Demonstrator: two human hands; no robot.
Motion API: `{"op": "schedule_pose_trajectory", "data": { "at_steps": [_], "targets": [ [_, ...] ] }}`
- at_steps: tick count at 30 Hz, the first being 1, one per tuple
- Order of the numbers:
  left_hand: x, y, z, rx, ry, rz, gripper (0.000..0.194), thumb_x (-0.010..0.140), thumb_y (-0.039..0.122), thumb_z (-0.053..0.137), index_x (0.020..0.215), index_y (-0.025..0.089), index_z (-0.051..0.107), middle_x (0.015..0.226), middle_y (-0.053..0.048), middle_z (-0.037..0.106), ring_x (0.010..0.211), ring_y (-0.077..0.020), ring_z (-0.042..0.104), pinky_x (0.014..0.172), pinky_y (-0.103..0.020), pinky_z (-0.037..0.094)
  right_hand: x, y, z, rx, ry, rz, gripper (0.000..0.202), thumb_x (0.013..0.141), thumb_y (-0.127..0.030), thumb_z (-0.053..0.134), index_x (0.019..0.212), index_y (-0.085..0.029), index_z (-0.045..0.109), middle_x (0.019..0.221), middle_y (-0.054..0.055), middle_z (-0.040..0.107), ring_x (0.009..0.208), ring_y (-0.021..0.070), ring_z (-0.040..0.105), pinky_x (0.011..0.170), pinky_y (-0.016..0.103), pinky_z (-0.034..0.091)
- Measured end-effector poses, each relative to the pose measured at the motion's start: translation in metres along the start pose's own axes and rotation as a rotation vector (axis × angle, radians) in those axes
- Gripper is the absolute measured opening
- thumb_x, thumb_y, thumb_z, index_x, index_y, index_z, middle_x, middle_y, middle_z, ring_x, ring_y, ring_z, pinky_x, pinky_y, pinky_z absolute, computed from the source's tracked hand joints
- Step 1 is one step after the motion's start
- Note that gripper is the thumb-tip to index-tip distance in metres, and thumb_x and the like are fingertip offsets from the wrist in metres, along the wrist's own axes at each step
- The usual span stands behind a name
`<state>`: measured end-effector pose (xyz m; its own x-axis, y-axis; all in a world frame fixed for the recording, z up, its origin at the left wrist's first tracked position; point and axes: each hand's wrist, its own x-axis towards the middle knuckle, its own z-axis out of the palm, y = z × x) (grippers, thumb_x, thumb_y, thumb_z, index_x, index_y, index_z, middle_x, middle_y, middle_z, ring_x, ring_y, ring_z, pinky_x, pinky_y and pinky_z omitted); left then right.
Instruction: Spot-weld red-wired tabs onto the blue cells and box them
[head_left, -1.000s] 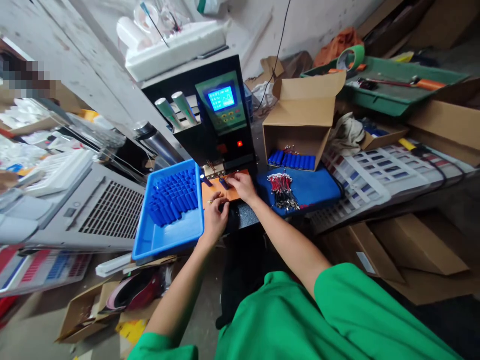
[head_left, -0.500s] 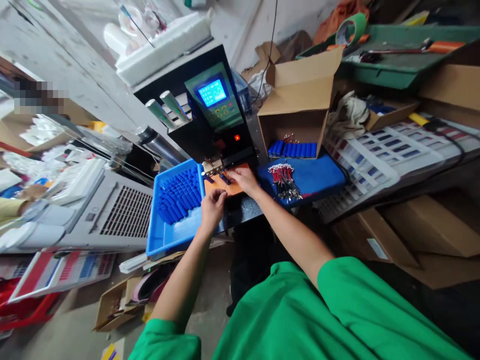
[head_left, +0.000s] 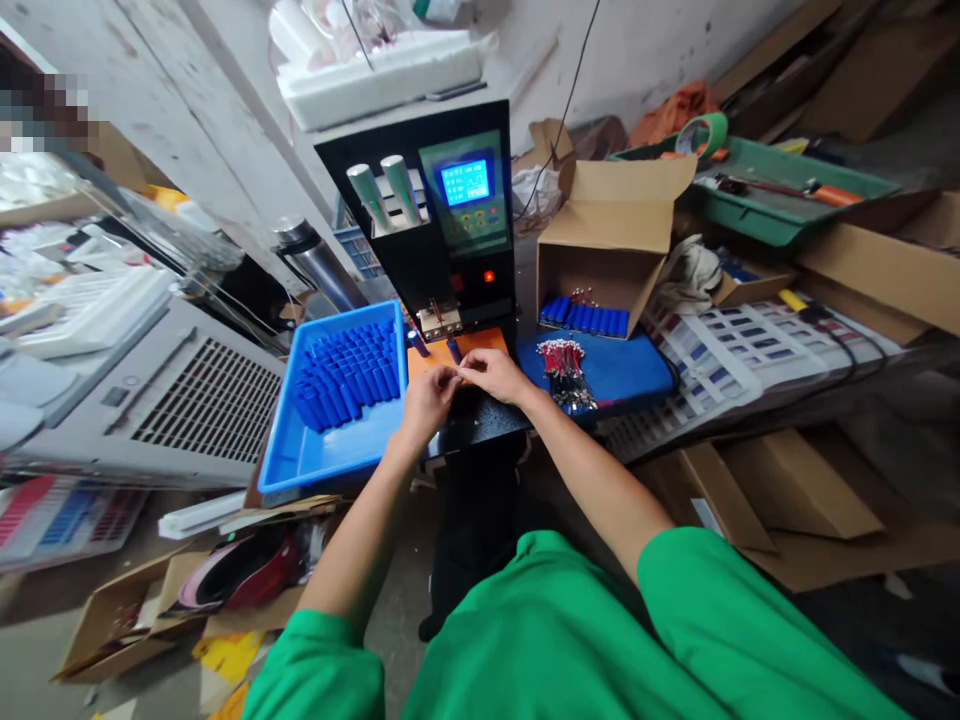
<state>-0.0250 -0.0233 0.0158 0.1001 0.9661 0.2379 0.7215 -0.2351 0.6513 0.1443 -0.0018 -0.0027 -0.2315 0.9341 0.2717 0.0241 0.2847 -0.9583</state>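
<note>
My left hand [head_left: 429,400] and my right hand [head_left: 496,377] meet fingertip to fingertip over the front edge of an orange board [head_left: 426,364]. Both are closed in a pinch; whatever lies between the fingers is too small to make out. Just beyond them a blue cylindrical battery cell [head_left: 454,350] stands on the board, close to my right fingertips. A second blue cell [head_left: 418,344] is at the board's left side. Behind rises a black spot welder [head_left: 409,265] with a lit blue screen [head_left: 465,182], its electrode head [head_left: 439,318] above the board.
Left of the board sits a blue tray [head_left: 300,465] of many blue cells. To the right, a bundle of red and black wires [head_left: 566,372] lies on a blue surface [head_left: 637,368], before an open carton [head_left: 616,205] holding more cells. A grey slatted unit [head_left: 202,390] stands far left.
My right hand has drawn back from the cell under the welder head and come together with my left hand. The camera view has turned slightly.
</note>
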Motion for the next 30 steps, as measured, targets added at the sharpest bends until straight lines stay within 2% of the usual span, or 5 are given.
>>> {"op": "schedule_pose_trajectory", "data": {
  "at_steps": [6, 10, 13, 23, 30],
  "targets": [
    [-0.008, -0.004, -0.001, -0.091, 0.074, 0.14, 0.014, 0.087, 0.032, 0.061, 0.088, 0.019, 0.067, 0.086, -0.005, 0.067, 0.072, -0.0156, 0.061, 0.066, -0.028, 0.051, -0.002, -0.004, 0.003, 0.056, 0.159, 0.036, 0.026, 0.074, -0.043, 0.069, 0.071, -0.017, 0.066, 0.068, 0.0, 0.065, 0.066, 0.0137, 0.056, 0.065, 0.027, 0.045],
    [-0.006, -0.01, 0.006, -0.045, 0.108, 0.279, 0.027, 0.085, 0.025, 0.061, 0.111, 0.02, 0.068, 0.123, -0.012, 0.061, 0.117, -0.0239, 0.061, 0.099, -0.04, 0.053, 0.002, -0.005, 0.009, 0.216, 0.311, 0.081, 0.027, 0.072, -0.043, 0.07, 0.066, -0.018, 0.061, 0.061, -0.002, 0.059, 0.058, 0.0115, 0.051, 0.058, 0.025, 0.042],
    [0.004, -0.012, 0.014, -0.035, 0.038, 0.332, 0.039, 0.085, 0.02, 0.059, 0.124, 0.02, 0.065, 0.134, -0.013, 0.057, 0.129, -0.0267, 0.055, 0.11, -0.045, 0.047, 0.005, -0.006, 0.01, 0.312, 0.38, 0.141, 0.026, 0.071, -0.043, 0.071, 0.068, -0.018, 0.062, 0.061, -0.002, 0.06, 0.054, 0.0102, 0.051, 0.053, 0.023, 0.041],
    [0.005, -0.015, 0.017, -0.197, -0.03, 0.25, 0.048, 0.086, 0.019, 0.057, 0.134, 0.02, 0.06, 0.092, -0.005, 0.066, 0.077, -0.0155, 0.061, 0.081, -0.033, 0.054, 0.009, -0.007, 0.005, 0.418, 0.394, 0.193, 0.025, 0.068, -0.04, 0.072, 0.066, -0.018, 0.061, 0.06, -0.003, 0.06, 0.05, 0.0075, 0.05, 0.046, 0.019, 0.037],
    [0.015, -0.005, 0.014, -0.321, 0.036, 0.082, 0.021, 0.09, 0.035, 0.061, 0.1, 0.018, 0.067, 0.08, -0.003, 0.066, 0.073, -0.0162, 0.062, 0.072, -0.028, 0.051, 0.011, -0.007, 0.005, 0.413, 0.384, 0.212, 0.027, 0.069, -0.041, 0.074, 0.066, -0.018, 0.06, 0.059, -0.002, 0.06, 0.05, 0.0078, 0.051, 0.046, 0.019, 0.038]
  ]
}}
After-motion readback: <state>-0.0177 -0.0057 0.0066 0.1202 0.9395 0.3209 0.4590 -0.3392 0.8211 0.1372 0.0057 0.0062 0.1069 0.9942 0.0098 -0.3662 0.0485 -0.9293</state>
